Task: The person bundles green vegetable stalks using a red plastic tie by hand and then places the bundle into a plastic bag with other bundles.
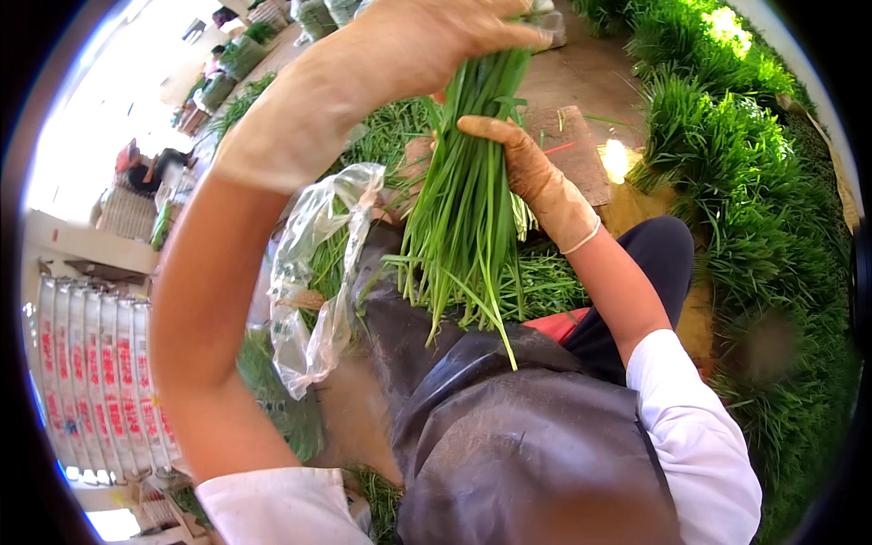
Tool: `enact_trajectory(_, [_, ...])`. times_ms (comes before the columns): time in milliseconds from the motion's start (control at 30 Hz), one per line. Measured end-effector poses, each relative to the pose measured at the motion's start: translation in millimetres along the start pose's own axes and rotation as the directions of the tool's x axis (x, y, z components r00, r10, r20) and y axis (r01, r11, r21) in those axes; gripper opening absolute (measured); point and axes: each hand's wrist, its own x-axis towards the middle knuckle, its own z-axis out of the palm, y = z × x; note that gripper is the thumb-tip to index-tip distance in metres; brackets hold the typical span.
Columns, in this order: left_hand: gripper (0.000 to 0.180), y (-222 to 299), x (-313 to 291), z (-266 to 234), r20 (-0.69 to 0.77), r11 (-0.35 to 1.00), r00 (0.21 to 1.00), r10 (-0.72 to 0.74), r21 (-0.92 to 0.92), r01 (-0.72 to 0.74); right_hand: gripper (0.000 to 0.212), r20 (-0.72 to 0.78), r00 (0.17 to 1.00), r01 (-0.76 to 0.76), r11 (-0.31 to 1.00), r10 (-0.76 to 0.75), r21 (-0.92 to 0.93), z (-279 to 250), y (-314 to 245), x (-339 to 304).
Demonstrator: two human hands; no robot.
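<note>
A thick bunch of garlic chives (468,195) hangs in front of me, its long green leaves spreading downward over my lap. My right hand (540,177), in a stained pale glove, grips the bunch near its upper part. The thumb lies across the front, while most fingers are behind the leaves. Over the top end of the bunch reaches my left hand (454,41), also gloved and a little blurred. Its fingers stretch out to the right, apart from one another, and partly hide that end.
A clear plastic bag (318,272) stands left of the bunch. Loose chives (549,282) lie beneath. Tall green heaps (736,182) line the right side. A brown board (572,154) lies ahead. Stacked white sacks with red print (104,381) stand left; people sit farther back.
</note>
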Motion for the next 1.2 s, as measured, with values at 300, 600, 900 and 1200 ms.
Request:
enact_trajectory(300, [0.088, 97.5, -194.0, 185.1, 0.776, -0.524, 0.458, -0.433, -0.63, 0.573, 0.061, -0.143, 0.99, 0.002, 0.993, 0.014, 0.116, -49.1, -48.5, -12.5])
enact_trajectory(600, [0.109, 165.3, -206.0, 206.9, 0.485, -0.645, 0.858, -0.171, -0.713, 0.275, 0.064, -0.142, 0.99, -0.002, 0.993, 0.019, 0.122, -46.2, -44.2, -0.8])
enact_trajectory(900, [0.017, 132.8, -168.0, 147.2, 0.826, -0.362, 0.509, -0.242, -0.564, 0.742, 0.062, -0.124, 0.987, -0.08, 0.979, 0.105, 0.19, -65.7, -17.1, -3.6])
enact_trajectory(1200, [0.03, 158.5, -123.4, 118.7, 0.764, -0.418, 0.562, -0.317, -0.645, 0.64, 0.058, -0.235, 0.969, -0.021, 0.98, 0.069, 0.197, -94.9, -20.1, -13.4])
